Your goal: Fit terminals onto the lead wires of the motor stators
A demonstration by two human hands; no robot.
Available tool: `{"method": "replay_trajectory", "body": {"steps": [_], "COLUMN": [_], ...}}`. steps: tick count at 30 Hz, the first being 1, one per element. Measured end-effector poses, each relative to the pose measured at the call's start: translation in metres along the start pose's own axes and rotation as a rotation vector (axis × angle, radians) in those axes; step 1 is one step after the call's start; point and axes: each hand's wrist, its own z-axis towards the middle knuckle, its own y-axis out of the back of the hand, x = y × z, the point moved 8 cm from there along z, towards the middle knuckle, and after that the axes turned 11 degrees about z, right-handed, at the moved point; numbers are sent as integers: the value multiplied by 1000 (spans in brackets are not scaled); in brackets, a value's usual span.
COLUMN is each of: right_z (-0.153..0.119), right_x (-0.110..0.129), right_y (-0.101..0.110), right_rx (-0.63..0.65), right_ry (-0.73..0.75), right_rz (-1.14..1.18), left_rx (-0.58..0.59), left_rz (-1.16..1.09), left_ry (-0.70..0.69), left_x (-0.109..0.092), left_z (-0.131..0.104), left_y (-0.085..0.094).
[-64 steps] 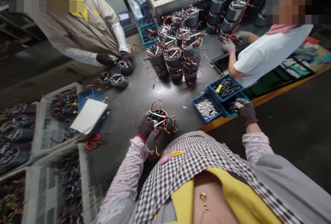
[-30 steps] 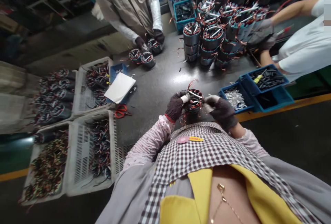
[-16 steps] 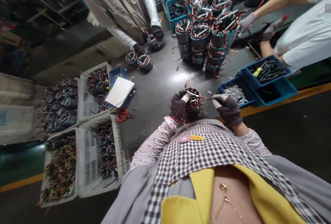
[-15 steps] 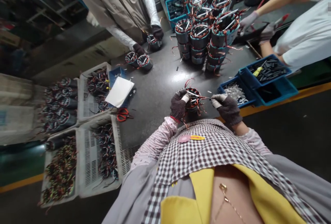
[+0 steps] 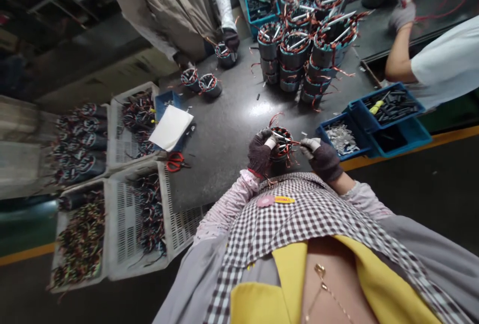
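A dark round coil part (image 5: 281, 145) with orange wires and white sleeves stands upright on the dark table in front of my apron. My left hand (image 5: 261, 151), in a dark glove with pale fingertips, is closed at its left rim and pinches a white sleeve. On the right, my right hand (image 5: 321, 157), gloved alike, has its fingers pressed together at the end of the copper wires that stretch from the coil part. Loose wires stick up behind the part.
Stacked coil parts (image 5: 294, 49) stand behind. Blue bins (image 5: 362, 150) with white and black sleeves are at right. Red scissors (image 5: 175, 161), a white paper (image 5: 171, 127) and white crates (image 5: 168, 214) lie left. Two co-workers stand across and at right.
My right hand has moved slightly left, closer to the coil part. The co-worker at right has raised a gloved hand with a red-handled thing. The co-worker across has drawn one hand back.
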Motion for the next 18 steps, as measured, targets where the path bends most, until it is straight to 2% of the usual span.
{"method": "replay_trajectory", "body": {"steps": [4,6,7,9,11,13,15,17,18], "right_z": [16,16,14,8,4,8,17,23,24], "right_x": [-7,-7,-6,3,23,46,60,50,36], "right_y": [-20,-15,-6,19,36,35,26,24,26], "right_rx": [218,251,212,48,-87,-72,17,32,5], "right_ry": [-23,-42,-49,-52,-21,16,15,-53,-107], "right_rz": [42,65,73,75,82,117,199,306,365], "left_rx": [27,42,46,42,39,81,150,157,102], "left_rz": [14,24,28,38,54,76,88,97,107], "left_ry": [-86,-86,-78,-74,-97,-112,-86,-52,-54], "left_x": [-6,-8,-10,-16,-26,-35,-37,-34,-32], "left_z": [0,0,-1,-4,-9,-15,-17,-13,-8], "left_y": [-1,1,2,3,-1,-12,-24,-24,-17]}}
